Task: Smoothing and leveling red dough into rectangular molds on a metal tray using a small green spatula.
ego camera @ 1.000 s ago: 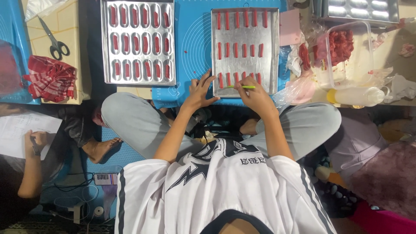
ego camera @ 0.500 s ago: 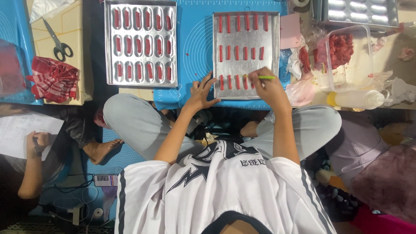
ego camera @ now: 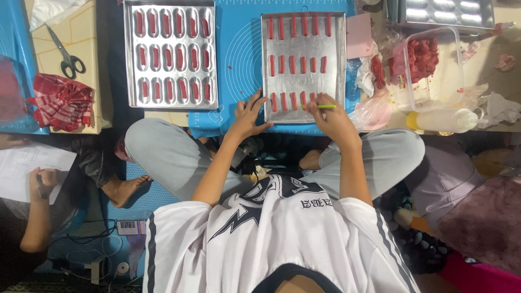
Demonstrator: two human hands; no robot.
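The right hand [ego camera: 332, 116] pinches a thin green stick [ego camera: 321, 107] over the flat metal tray [ego camera: 341, 65] of red strips [ego camera: 293, 64], left hand [ego camera: 248, 115] splayed open, steadying its edge; careful placement seems needed next.

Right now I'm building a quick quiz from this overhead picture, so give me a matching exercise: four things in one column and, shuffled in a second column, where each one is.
Things:
1. black-handled scissors
2. flat silver baking tray with rows of red strips
3. clear plastic squeeze bottle with yellow cap
4. thin green stick

Places:
A. lying on its side at the right, below the clear tub of red pieces
B. held in the right hand
C. on the tan board at far left, above the red checked cloth
D. on the blue mat, under the left hand's fingers

Pairs: 1-C, 2-D, 3-A, 4-B
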